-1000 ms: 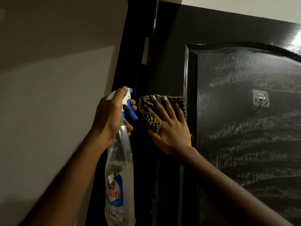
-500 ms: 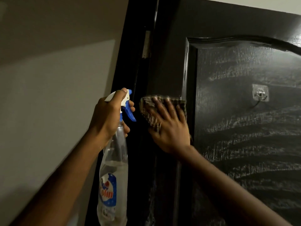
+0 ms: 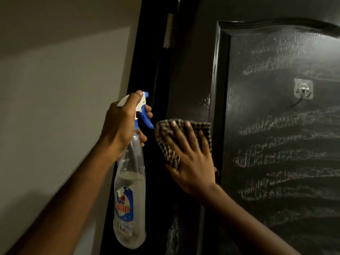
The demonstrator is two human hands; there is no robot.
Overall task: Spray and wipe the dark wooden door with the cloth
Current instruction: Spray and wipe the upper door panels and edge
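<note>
both forearms bare as far as they show; left hand left of the door, right hand over it; nails short, rounded; right fingertips blurred

The bottle carries a blue-and-white label with the red word "Colin", its first letter partly turned out of sight. Smaller print below it is too blurred to read.

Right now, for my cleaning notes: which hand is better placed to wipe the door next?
The right hand: its flat fingers press the checked cloth against the door, while the left hand grips the spray bottle.
</note>
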